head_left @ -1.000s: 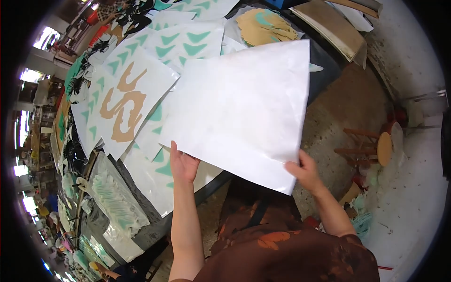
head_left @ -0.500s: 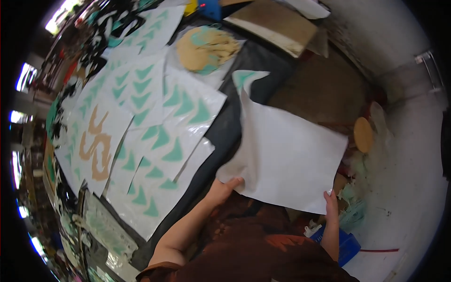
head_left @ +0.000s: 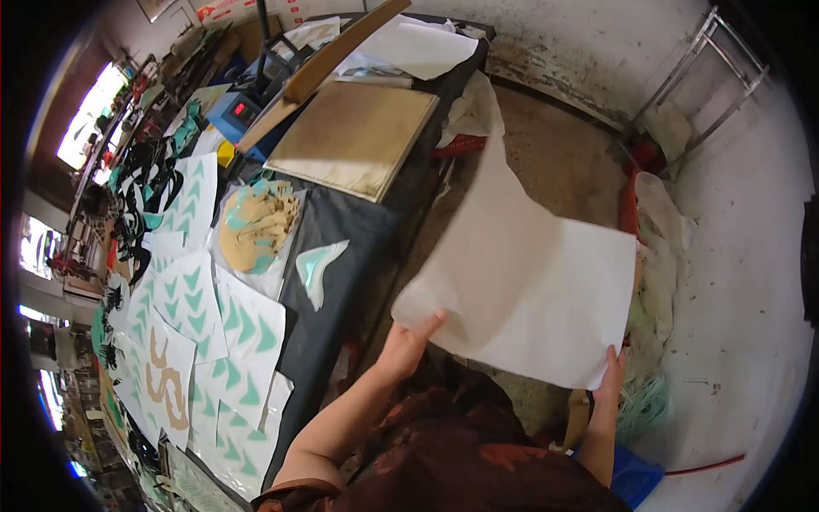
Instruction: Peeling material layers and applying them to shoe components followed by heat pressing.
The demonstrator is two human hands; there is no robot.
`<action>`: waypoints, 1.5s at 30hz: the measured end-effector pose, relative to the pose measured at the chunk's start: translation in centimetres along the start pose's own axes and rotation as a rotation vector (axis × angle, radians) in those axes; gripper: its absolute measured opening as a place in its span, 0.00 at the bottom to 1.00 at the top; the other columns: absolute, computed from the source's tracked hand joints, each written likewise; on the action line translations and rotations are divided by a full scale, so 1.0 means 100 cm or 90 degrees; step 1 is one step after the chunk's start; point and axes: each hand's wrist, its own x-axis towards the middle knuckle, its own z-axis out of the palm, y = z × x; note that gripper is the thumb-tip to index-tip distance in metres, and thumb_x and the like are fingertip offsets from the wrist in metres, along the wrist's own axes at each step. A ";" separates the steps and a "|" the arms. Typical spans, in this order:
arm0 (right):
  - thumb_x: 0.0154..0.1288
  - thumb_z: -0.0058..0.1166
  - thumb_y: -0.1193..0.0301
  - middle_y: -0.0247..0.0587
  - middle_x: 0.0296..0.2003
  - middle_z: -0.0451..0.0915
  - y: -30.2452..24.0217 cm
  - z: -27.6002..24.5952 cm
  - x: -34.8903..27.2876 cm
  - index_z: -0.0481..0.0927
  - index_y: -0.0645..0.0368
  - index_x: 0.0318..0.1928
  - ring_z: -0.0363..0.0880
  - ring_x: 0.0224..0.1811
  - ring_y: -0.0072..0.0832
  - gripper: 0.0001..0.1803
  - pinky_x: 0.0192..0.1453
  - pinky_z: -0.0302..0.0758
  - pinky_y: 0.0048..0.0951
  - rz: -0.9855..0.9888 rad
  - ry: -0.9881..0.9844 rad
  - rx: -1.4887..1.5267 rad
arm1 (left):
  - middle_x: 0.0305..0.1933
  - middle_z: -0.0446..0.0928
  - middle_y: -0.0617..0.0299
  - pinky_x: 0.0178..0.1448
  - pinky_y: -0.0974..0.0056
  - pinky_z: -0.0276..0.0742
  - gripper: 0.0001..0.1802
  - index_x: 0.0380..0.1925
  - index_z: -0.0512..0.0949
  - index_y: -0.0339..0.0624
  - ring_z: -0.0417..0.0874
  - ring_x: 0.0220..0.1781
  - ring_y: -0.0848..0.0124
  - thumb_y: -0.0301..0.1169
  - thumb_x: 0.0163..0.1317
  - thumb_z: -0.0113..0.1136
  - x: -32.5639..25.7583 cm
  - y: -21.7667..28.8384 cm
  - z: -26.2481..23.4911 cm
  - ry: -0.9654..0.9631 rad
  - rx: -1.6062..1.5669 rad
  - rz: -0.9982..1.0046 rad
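Observation:
I hold a large white sheet (head_left: 546,290) out over the floor at the table's right side. My left hand (head_left: 408,346) pinches its near left corner, thumb on top and fingers hidden beneath. At the near right corner, my right hand (head_left: 611,372) grips the edge. The sheet's far left part rises into a tapering point, and its upper face looks blank. On the black-covered table (head_left: 345,230) to the left lie white sheets with green curved shapes (head_left: 243,324). One white sheet with tan curved shapes (head_left: 166,384) lies over them.
A small white-and-green cutout (head_left: 320,266) lies near a pile of tan pieces (head_left: 256,226). Farther back are a flat tan board (head_left: 354,136), a blue device with a red display (head_left: 241,111) and a tilted panel (head_left: 320,64). A metal frame (head_left: 704,77) leans by the right wall.
My view has swung toward the table's far end, so the table things appear farther left and lower. Both hands still hold the white sheet, whose far left part now stretches farther out.

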 end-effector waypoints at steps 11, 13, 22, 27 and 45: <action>0.71 0.53 0.64 0.42 0.55 0.77 -0.128 0.146 0.206 0.70 0.59 0.62 0.78 0.54 0.35 0.23 0.55 0.77 0.38 -0.090 -0.010 0.112 | 0.52 0.77 0.58 0.46 0.61 0.81 0.24 0.59 0.68 0.38 0.82 0.49 0.65 0.33 0.67 0.60 0.219 0.063 0.038 0.107 -0.077 -0.083; 0.71 0.52 0.64 0.43 0.55 0.77 -0.143 0.170 0.234 0.69 0.59 0.62 0.78 0.54 0.36 0.23 0.56 0.77 0.39 -0.097 -0.016 0.125 | 0.54 0.76 0.57 0.47 0.61 0.81 0.22 0.59 0.67 0.39 0.82 0.49 0.65 0.33 0.68 0.58 0.262 0.087 0.055 0.075 -0.151 -0.032; 0.73 0.49 0.65 0.46 0.56 0.76 -0.186 0.350 0.410 0.68 0.62 0.61 0.77 0.56 0.40 0.21 0.57 0.77 0.44 -0.143 -0.076 0.188 | 0.56 0.74 0.52 0.60 0.57 0.76 0.32 0.69 0.57 0.43 0.79 0.55 0.63 0.32 0.68 0.56 0.341 0.129 0.053 0.107 -0.130 -0.029; 0.70 0.49 0.67 0.49 0.56 0.76 -0.177 0.503 0.510 0.69 0.64 0.60 0.78 0.55 0.43 0.22 0.57 0.77 0.46 -0.134 -0.139 0.183 | 0.51 0.77 0.55 0.57 0.58 0.78 0.19 0.58 0.71 0.39 0.80 0.51 0.66 0.28 0.67 0.56 0.284 0.077 0.021 0.264 -0.176 -0.128; 0.66 0.59 0.56 0.40 0.37 0.77 -0.115 0.751 0.533 0.74 0.61 0.52 0.77 0.35 0.29 0.23 0.35 0.75 0.28 0.069 -0.336 -0.405 | 0.40 0.81 0.61 0.49 0.63 0.82 0.11 0.49 0.75 0.42 0.83 0.42 0.69 0.27 0.67 0.56 0.111 -0.003 0.072 0.915 -0.484 0.078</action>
